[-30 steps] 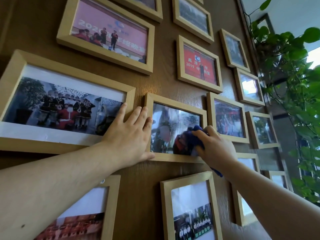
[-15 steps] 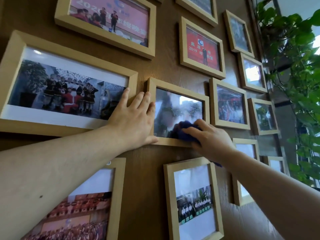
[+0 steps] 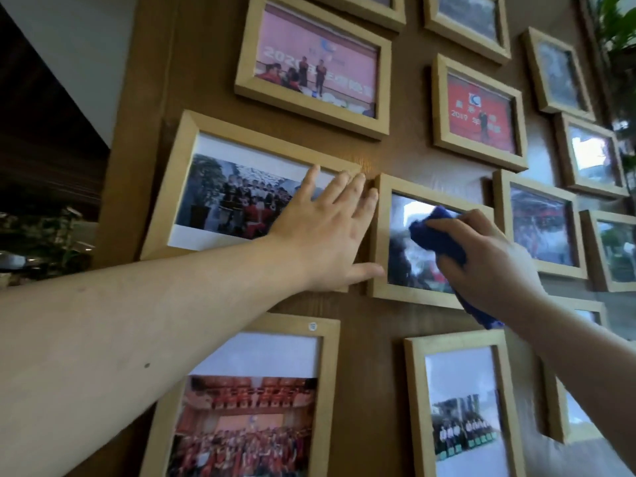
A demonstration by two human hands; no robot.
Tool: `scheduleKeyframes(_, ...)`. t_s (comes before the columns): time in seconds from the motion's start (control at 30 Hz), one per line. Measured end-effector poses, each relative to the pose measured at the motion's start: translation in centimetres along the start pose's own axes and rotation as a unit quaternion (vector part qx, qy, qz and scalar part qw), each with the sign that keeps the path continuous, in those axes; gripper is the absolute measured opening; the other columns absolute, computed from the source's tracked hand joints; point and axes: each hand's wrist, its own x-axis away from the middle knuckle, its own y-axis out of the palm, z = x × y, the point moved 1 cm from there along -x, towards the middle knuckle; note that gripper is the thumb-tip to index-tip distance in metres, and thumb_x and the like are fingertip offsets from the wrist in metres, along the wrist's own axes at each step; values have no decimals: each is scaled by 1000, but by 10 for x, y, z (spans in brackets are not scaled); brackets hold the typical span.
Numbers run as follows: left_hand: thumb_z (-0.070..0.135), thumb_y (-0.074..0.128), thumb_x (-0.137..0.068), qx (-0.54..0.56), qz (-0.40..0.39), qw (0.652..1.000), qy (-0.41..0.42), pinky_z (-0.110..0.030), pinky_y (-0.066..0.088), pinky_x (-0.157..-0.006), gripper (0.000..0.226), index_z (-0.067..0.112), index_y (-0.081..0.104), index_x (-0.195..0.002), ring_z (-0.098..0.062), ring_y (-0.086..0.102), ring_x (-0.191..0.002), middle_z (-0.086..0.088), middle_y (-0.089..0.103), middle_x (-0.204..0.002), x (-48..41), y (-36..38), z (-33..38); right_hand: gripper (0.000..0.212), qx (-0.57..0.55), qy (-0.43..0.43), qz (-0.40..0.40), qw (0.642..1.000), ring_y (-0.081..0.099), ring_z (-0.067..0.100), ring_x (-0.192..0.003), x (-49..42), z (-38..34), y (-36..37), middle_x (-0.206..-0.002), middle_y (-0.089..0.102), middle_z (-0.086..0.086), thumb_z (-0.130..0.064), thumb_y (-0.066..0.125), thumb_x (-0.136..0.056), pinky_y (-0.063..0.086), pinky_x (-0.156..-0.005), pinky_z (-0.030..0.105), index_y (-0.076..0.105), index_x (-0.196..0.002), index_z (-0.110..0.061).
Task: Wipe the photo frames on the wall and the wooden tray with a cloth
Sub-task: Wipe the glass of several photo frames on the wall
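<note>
The landmark is the small light-wood photo frame (image 3: 378, 235) at the centre of the dark brown wood-grain wall panel (image 3: 409, 156); its glass shows a blurred, reflective picture. The right hand (image 3: 488, 266) is clamped on a bunched dark blue cloth (image 3: 435, 235) and presses it flat against the right half of that glass, with a loose tail of the cloth hanging below the frame's lower rail under the wrist. The left hand (image 3: 327, 235) is open, fingers spread and flat, just left of the landmark frame: its fingertips lie at the frame's upper left corner, its thumb touches the lower left rail, and its palm covers the right end of the large landscape light-wood frame (image 3: 179, 187) with a group photo. Above the landmark hang a pink-photo wooden frame (image 3: 241, 74) and a red-photo wooden frame (image 3: 437, 105). Below it hang a portrait wooden frame (image 3: 330, 390) with a red hall photo, to the lower left, and a second portrait wooden frame (image 3: 414, 407) directly beneath. Further small wooden frames (image 3: 500, 215) lie to the right. The wooden tray cannot be seen.
</note>
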Motion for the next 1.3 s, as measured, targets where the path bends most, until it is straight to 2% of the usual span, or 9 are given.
scheduleKeyframes(0.13, 79, 21, -82, -25, 27, 999, -16, -56, 4, -120, 99, 13, -2, -152, -28, -3, -150, -14, 0, -164, 32, -16, -39, 46, -46, -40, 27, 998, 46, 15, -78, -28, -54, -1, -116, 49, 5, -29, 56, -84, 34, -58, 28, 47, -129, -26)
scheduleKeyframes(0.3, 85, 19, -75, -51, 41, 995, -81, -53, 7, -121, 109, 10, 2, -152, -29, 4, -149, -16, 8, -163, 78, -22, -103, 46, -53, -87, 58, 993, 44, 15, -77, -67, -114, 1, -113, 50, 7, -31, 58, -84, 35, -59, 30, 47, -129, -26)
scheduleKeyframes(0.4, 92, 17, -69, -54, 31, 990, -125, -54, 15, -120, 118, 8, 5, -151, -30, 11, -149, -17, 15, -161, 104, -11, -134, 48, -56, -110, 64, 990, 52, 22, -83, -90, -150, 1, -114, 51, 8, -31, 60, -84, 43, -58, 33, 48, -130, -27)
scheduleKeyframes(0.5, 97, 19, -62, -33, 9, 987, -159, -52, 13, -121, 126, 11, -1, -152, -27, 5, -150, -14, 10, -163, 121, 4, -153, 49, -32, -150, 64, 986, 54, 23, -89, -109, -186, 5, -117, 50, 9, -35, 59, -86, 48, -60, 35, 46, -132, -26)
scheduleKeyframes(0.67, 97, 24, -63, 34, 39, 985, -162, -55, 15, -120, 122, 18, 0, -153, -22, -8, -150, -9, 0, -164, 129, 19, -158, 43, 2, -187, 68, 980, 53, 24, -83, -131, -227, 17, -108, 51, 10, -33, 58, -86, 34, -52, 29, 50, -128, -24)
scheduleKeyframes(0.9, 95, 21, -63, 58, 64, 985, -150, -57, 16, -119, 117, 25, -4, -153, -19, -14, -149, -6, -6, -164, 131, 30, -169, 44, 38, -189, 58, 980, 55, 28, -85, -123, -196, 21, -108, 53, 12, -37, 52, -84, 32, -54, 30, 53, -126, -23)
scheduleKeyframes(1.07, 95, 21, -62, 73, 80, 983, -146, -57, 14, -119, 116, 27, 2, -153, -19, -14, -149, -6, -5, -165, 131, 36, -168, 47, 61, -57, 31, 996, 54, 28, -81, -99, -140, 22, -108, 49, 8, -37, 56, -83, 45, -57, 36, 49, -128, -29)
scheduleKeyframes(1.13, 95, 21, -62, 76, 79, 983, -148, -56, 13, -118, 112, 32, 2, -153, -19, -16, -148, -6, -7, -164, 132, 37, -167, 47, 57, -39, 22, 997, 53, 26, -79, -99, -137, 22, -108, 47, 7, -38, 55, -84, 48, -59, 40, 48, -130, -30)
scheduleKeyframes(1.3, 95, 16, -63, 61, 69, 985, -144, -58, 15, -118, 110, 34, -3, -152, -21, -18, -148, -7, -10, -164, 133, 36, -170, 49, 7, -110, 37, 993, 53, 24, -87, -104, -180, 30, -116, 49, 8, -35, 59, -84, 34, -58, 28, 48, -132, -29)
